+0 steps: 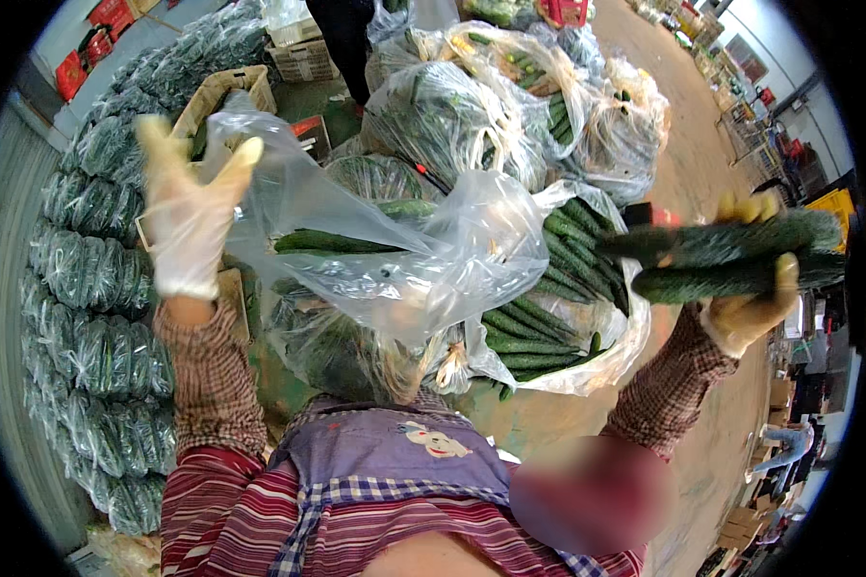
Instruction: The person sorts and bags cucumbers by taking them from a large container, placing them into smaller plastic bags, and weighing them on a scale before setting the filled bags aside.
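Observation:
My right hand (746,313), in a pale glove with yellowish fingers, is closed round a bundle of dark green cucumbers (712,279) at the right. They lie sideways in the grip, raised above the floor. At the left my left hand (188,216), in a white and yellow glove, is raised with thumb and fingers spread. Against its thumb side rises the edge of a clear plastic bag (356,279), which spreads across the middle. One cucumber (337,242) shows at the bag. More cucumbers (534,337) lie in an opened plastic sack (630,351) between my arms.
Bagged cucumbers (96,260) are stacked high along the left wall. Large clear sacks (452,115) of cucumbers stand ahead. Beyond my left hand are a beige crate (250,82) and a person's dark-clothed leg (348,43). Brown floor (688,125) runs along the right, with another person (787,447) far off.

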A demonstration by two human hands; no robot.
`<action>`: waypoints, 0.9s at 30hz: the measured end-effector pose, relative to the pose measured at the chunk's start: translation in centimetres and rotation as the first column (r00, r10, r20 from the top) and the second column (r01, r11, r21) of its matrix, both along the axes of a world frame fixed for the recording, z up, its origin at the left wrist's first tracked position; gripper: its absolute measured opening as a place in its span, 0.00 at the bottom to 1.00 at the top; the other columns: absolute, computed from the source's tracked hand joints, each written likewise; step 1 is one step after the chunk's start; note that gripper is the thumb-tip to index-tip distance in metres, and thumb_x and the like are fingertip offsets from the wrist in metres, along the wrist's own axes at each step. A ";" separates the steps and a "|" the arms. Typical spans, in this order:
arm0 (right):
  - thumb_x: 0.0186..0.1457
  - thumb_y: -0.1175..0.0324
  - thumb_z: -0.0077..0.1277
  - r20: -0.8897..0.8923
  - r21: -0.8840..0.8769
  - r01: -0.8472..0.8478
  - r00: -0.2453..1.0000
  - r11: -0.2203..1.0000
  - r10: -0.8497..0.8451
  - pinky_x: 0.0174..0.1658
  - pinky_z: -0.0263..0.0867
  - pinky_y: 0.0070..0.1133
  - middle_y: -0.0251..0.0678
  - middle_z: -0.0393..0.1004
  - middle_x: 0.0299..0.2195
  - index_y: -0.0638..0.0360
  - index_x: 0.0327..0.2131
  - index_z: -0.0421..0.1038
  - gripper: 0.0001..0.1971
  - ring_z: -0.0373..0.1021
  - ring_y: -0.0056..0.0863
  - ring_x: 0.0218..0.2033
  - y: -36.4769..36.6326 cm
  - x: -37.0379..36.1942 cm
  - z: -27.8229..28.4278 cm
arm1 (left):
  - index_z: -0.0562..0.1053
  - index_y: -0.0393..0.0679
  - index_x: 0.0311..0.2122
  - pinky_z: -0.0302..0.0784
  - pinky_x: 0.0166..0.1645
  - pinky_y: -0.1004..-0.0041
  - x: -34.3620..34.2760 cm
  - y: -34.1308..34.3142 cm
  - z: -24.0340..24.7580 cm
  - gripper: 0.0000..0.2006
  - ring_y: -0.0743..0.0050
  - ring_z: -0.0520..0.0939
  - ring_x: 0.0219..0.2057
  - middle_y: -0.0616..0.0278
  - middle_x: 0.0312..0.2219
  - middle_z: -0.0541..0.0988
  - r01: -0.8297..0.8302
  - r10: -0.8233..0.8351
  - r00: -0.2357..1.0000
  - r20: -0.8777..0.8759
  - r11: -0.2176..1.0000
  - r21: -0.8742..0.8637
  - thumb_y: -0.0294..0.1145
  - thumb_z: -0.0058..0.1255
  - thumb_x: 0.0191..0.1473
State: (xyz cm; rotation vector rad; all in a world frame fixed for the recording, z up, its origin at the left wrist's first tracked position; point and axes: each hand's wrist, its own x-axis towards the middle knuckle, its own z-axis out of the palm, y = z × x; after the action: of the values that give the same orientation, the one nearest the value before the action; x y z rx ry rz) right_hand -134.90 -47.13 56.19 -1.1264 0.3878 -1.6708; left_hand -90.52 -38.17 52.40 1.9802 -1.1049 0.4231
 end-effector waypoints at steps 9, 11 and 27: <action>0.47 0.66 0.52 -0.381 -0.375 -0.460 0.868 0.805 0.319 0.45 0.63 0.24 0.37 0.71 0.35 0.65 0.40 0.68 0.17 0.68 0.27 0.37 2.3 30.8 -2.3 | 0.60 0.34 0.54 0.56 0.17 0.88 8.8 3.2 -0.4 0.19 0.94 0.57 0.13 0.72 0.20 0.62 0.320 -0.547 -0.636 -0.545 0.455 -0.831 0.28 0.38 0.57; 0.42 0.74 0.53 -0.552 -0.260 -0.458 0.793 0.850 0.258 0.45 0.63 0.23 0.36 0.71 0.36 0.63 0.40 0.67 0.18 0.68 0.25 0.38 2.6 34.0 -6.3 | 0.55 0.38 0.57 0.54 0.15 0.89 10.8 4.9 -0.6 0.22 0.94 0.57 0.12 0.70 0.22 0.63 0.302 -0.567 -0.628 -0.533 0.454 -0.838 0.26 0.37 0.57; 0.52 0.77 0.48 -0.470 0.124 -0.006 0.880 0.992 0.064 0.44 0.68 0.33 0.45 0.75 0.37 0.64 0.36 0.70 0.06 0.72 0.34 0.41 8.3 9.4 -25.3 | 0.60 0.32 0.55 0.73 0.36 0.80 16.8 5.8 -2.5 0.19 0.80 0.70 0.26 0.53 0.42 0.71 0.780 -0.620 -0.105 -0.778 0.433 -0.451 0.27 0.34 0.60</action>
State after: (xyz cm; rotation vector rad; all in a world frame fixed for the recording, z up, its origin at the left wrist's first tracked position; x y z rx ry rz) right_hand -125.55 -38.86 30.87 -1.4408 0.7629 -1.3049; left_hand -73.73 -32.32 49.95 0.9794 -1.2058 -1.3080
